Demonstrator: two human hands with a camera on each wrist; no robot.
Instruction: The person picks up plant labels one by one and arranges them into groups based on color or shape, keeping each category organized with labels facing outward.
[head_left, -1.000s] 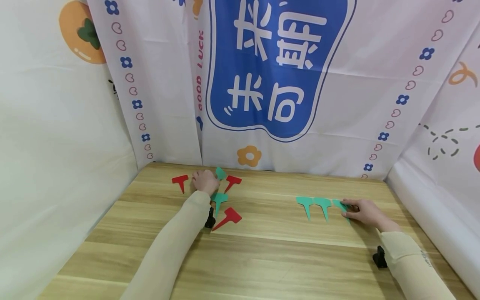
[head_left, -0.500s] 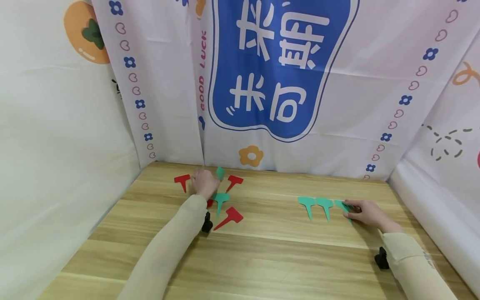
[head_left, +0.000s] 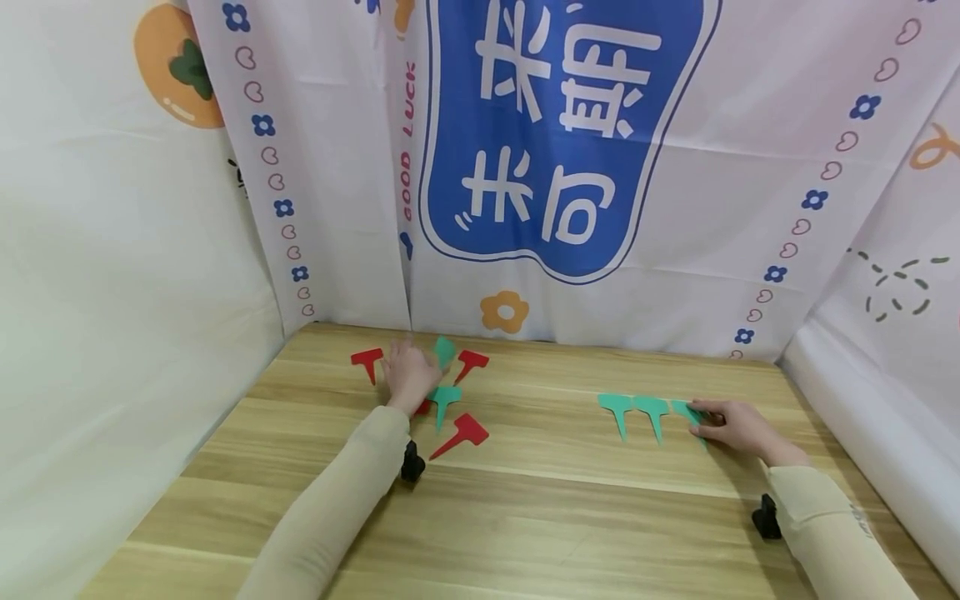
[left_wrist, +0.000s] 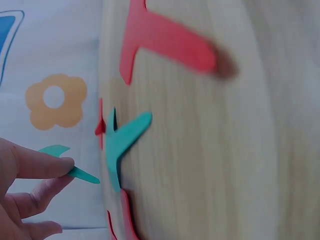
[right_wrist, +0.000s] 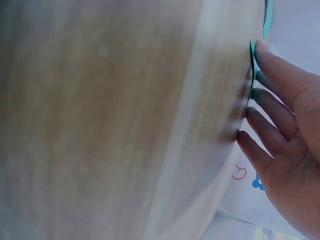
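Note:
In the left wrist view my left hand (left_wrist: pixel 22 175) pinches a green T-shaped plant label (left_wrist: pixel 86 175) between thumb and finger, raised off the table. Red labels (head_left: pixel 367 362) (head_left: pixel 472 362) lie to either side of it in the head view. A green label (head_left: pixel 444 398) and a larger-looking red label (head_left: pixel 470 430) lie nearer; another red label (head_left: pixel 422 407) is partly hidden by the left wrist. My right hand (head_left: pixel 742 429) rests fairly straight fingers on a green label (head_left: pixel 684 408) flat on the table, partly covering it. Two green labels (head_left: pixel 617 407) (head_left: pixel 651 408) line up left of it.
The wooden table (head_left: pixel 540 517) ends at a white printed cloth backdrop (head_left: pixel 352 250), with cloth also on both sides. Small black devices (head_left: pixel 412 463) (head_left: pixel 767 517) sit on both wrists.
My left hand has lifted the green label slightly and drawn back a little, uncovering part of a red label beneath the wrist. My right hand stays on its label; the view has shifted slightly.

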